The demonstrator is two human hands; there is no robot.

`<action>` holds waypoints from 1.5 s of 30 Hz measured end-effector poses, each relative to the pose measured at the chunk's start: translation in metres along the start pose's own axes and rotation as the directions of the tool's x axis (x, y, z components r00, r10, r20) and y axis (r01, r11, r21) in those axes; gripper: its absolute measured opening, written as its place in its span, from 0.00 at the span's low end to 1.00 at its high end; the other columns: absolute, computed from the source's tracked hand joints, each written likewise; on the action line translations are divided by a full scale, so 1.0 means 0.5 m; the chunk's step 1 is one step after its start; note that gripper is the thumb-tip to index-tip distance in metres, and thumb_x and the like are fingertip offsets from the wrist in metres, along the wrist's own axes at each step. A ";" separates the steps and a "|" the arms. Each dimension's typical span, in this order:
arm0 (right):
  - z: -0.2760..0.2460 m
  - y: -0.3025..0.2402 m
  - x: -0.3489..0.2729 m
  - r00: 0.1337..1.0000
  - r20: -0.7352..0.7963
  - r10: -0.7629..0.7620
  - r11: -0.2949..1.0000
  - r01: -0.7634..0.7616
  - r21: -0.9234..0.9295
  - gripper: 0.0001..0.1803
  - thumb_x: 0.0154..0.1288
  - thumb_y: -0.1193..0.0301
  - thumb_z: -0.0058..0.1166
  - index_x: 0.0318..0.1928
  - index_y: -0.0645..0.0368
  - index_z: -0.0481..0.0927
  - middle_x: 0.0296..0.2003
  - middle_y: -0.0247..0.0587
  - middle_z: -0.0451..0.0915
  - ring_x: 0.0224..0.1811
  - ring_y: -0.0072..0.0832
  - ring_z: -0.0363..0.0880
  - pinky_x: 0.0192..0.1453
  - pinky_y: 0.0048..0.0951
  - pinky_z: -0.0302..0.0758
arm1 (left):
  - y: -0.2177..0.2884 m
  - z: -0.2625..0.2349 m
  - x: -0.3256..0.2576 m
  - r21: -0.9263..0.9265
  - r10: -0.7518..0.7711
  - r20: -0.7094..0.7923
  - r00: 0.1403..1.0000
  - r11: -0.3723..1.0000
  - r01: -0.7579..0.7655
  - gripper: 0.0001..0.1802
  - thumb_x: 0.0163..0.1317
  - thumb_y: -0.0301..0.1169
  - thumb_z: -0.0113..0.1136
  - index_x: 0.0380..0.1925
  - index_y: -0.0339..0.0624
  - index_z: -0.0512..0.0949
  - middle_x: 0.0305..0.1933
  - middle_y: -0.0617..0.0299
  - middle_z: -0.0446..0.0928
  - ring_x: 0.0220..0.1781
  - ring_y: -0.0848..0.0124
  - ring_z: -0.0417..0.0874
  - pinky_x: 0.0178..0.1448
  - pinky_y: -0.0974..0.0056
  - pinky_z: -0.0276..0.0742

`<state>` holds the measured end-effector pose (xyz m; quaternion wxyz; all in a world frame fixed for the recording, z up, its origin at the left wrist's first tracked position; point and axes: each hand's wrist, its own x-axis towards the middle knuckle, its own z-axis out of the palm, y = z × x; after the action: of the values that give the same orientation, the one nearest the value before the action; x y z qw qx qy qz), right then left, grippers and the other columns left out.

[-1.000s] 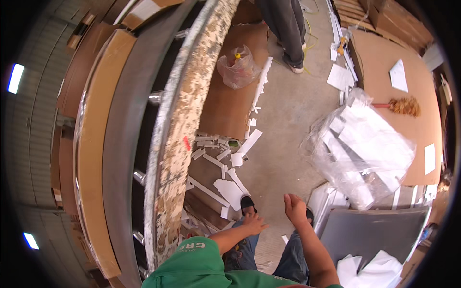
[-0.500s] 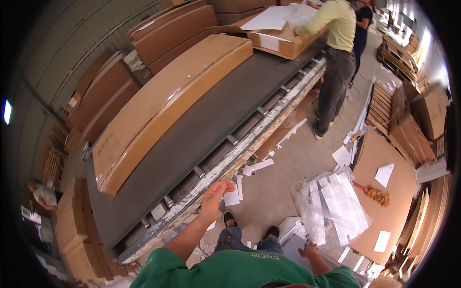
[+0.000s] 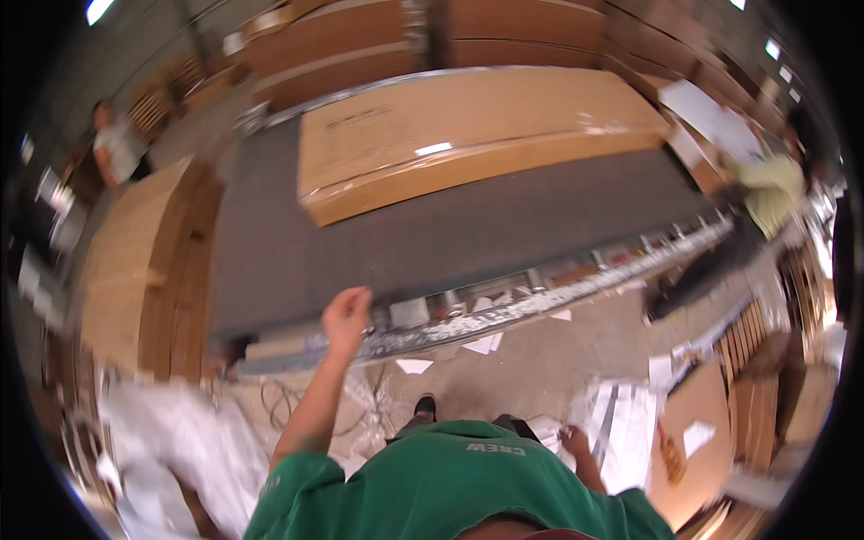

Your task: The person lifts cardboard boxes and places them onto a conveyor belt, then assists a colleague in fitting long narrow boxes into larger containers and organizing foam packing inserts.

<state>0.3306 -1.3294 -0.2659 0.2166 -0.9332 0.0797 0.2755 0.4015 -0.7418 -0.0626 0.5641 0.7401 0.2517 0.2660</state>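
My left hand [image 3: 346, 319] is raised at the near edge of the dark conveyor belt [image 3: 432, 243], its fingers drawn together as in a pinch. Blur hides what they hold, if anything. Beyond it a long taped cardboard box [image 3: 486, 126] lies flat on the belt, apart from my hand. My right hand [image 3: 574, 443] hangs low by my side, nearest to white sheets in clear plastic wrap [image 3: 616, 423]. Its fingers are too small and smeared to read.
Upright cartons [image 3: 135, 261] stand left of the belt, white plastic sheeting [image 3: 189, 441] near left. A co-worker in a yellow shirt [image 3: 769, 193] bends over an open box [image 3: 693, 157] at right. Another person [image 3: 121, 148] stands far left. Paper scraps [image 3: 486, 342] litter the floor.
My view has swung left, so the belt and long box now lie across the front. My left hand's fingers have drawn closer together. The co-worker appears farther right.
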 end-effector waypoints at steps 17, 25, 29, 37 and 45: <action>-0.463 -0.555 0.333 0.528 -0.618 -0.582 0.680 0.733 -0.015 0.13 0.62 0.68 0.54 0.45 0.59 0.78 0.42 0.50 0.79 0.41 0.48 0.79 0.45 0.40 0.77 | -0.044 0.030 0.446 0.651 0.321 -0.018 0.947 0.723 -0.233 0.45 0.54 0.45 0.69 0.68 0.46 0.57 0.70 0.42 0.54 0.71 0.44 0.55 0.70 0.48 0.56; -0.601 -0.644 0.447 0.534 -0.620 -0.575 0.685 0.729 -0.007 0.11 0.62 0.71 0.54 0.43 0.60 0.78 0.43 0.48 0.79 0.42 0.45 0.79 0.46 0.38 0.77 | 0.089 0.160 0.516 0.906 0.344 0.274 0.898 0.221 -0.361 0.57 0.38 0.51 0.75 0.68 0.50 0.57 0.72 0.43 0.53 0.73 0.50 0.55 0.71 0.44 0.54; -0.624 -0.699 0.497 0.527 -0.640 -0.559 0.654 0.755 0.050 0.10 0.62 0.71 0.54 0.43 0.60 0.78 0.44 0.48 0.79 0.45 0.45 0.79 0.48 0.38 0.77 | 0.083 0.183 0.533 0.868 0.364 0.356 0.861 0.212 -0.449 0.60 0.33 0.57 0.74 0.67 0.45 0.58 0.69 0.42 0.58 0.70 0.48 0.60 0.70 0.44 0.55; -0.627 -0.785 0.565 0.496 -0.644 -0.583 0.631 0.775 0.026 0.10 0.61 0.73 0.55 0.43 0.60 0.80 0.45 0.47 0.79 0.48 0.44 0.78 0.52 0.37 0.77 | 0.109 0.200 0.566 0.794 0.367 0.554 0.747 0.036 -0.607 0.56 0.39 0.70 0.61 0.61 0.39 0.65 0.59 0.43 0.66 0.58 0.46 0.68 0.61 0.44 0.62; -0.612 -0.804 0.610 0.532 -0.625 -0.571 0.667 0.745 0.025 0.09 0.61 0.72 0.55 0.43 0.59 0.80 0.46 0.45 0.80 0.49 0.43 0.78 0.52 0.36 0.77 | 0.096 0.242 0.574 0.760 0.479 0.545 0.688 0.063 -0.647 0.54 0.40 0.69 0.62 0.59 0.39 0.68 0.57 0.45 0.67 0.58 0.48 0.68 0.61 0.47 0.62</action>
<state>0.8400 -1.1166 -0.0575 0.4043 -0.8861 -0.1824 -0.1344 0.6970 -0.6449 -0.0114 -0.0925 0.9722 0.0034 0.2149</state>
